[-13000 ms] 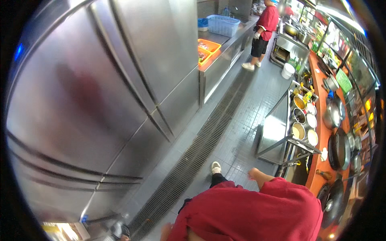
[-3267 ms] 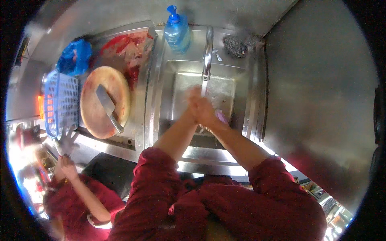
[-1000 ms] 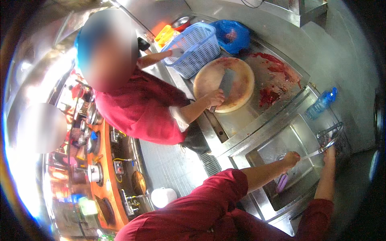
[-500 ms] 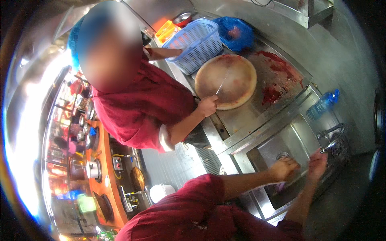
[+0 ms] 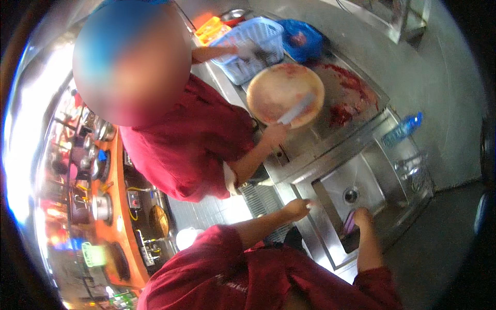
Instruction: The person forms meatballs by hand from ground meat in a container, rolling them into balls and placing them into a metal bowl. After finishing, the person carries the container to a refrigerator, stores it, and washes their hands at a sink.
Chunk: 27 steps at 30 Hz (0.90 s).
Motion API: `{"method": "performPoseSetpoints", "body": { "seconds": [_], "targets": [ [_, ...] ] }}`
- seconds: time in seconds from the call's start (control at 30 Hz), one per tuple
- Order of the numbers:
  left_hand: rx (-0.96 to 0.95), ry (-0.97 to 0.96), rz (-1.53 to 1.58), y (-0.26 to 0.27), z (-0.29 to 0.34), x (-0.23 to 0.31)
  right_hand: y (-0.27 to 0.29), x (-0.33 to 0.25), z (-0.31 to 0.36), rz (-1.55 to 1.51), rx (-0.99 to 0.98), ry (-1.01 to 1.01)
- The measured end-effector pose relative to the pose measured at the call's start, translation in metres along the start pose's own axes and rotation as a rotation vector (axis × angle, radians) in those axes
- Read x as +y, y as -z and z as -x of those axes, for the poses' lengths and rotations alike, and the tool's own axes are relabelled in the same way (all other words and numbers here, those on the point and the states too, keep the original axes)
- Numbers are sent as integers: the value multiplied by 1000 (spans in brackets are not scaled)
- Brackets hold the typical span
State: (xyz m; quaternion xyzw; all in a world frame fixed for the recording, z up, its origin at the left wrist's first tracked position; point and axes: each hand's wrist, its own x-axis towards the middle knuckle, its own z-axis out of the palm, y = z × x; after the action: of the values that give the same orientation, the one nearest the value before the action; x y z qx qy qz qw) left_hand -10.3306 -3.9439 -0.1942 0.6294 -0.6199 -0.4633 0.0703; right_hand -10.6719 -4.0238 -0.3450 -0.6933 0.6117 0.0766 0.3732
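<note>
My right hand (image 5: 363,217) is down in the steel sink (image 5: 373,170). Its fingers are closed against a purple, soft-looking item (image 5: 350,223), whose kind I cannot make out. Over the sink's near-left rim hangs my left hand (image 5: 297,210), blurred, with nothing visible in it. The drain (image 5: 351,195) shows in the sink floor. The tap (image 5: 411,165) stands at the sink's right side, apart from both hands. Beside it is a clear bottle with a blue cap (image 5: 404,128).
A co-worker in a dark red top (image 5: 191,139) holds a cleaver (image 5: 297,108) over a round chopping board (image 5: 281,93). Their other hand is at a blue plastic basket (image 5: 243,64). Beyond lies a blue bag (image 5: 304,40). Red stains (image 5: 346,111) mark the steel counter.
My right hand has left the tap and gone down to the purple item. My left hand has drawn back from over the sink to its left rim. The co-worker's cleaver has turned, showing its flat side.
</note>
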Motion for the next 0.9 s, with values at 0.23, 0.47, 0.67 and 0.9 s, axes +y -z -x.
{"method": "performPoseSetpoints", "body": {
  "seconds": [0.23,0.47,0.67,0.9],
  "targets": [
    [185,364,301,-1,147,-188,-70,-183,60,-564,-129,513],
    [814,584,873,-18,321,-323,-182,-374,91,-160,-486,618],
    [954,797,1297,-19,414,-388,-245,-565,102,-315,-773,496],
    [1333,615,1328,20,460,-449,-331,-749,86,37,-559,928]
  ]
}}
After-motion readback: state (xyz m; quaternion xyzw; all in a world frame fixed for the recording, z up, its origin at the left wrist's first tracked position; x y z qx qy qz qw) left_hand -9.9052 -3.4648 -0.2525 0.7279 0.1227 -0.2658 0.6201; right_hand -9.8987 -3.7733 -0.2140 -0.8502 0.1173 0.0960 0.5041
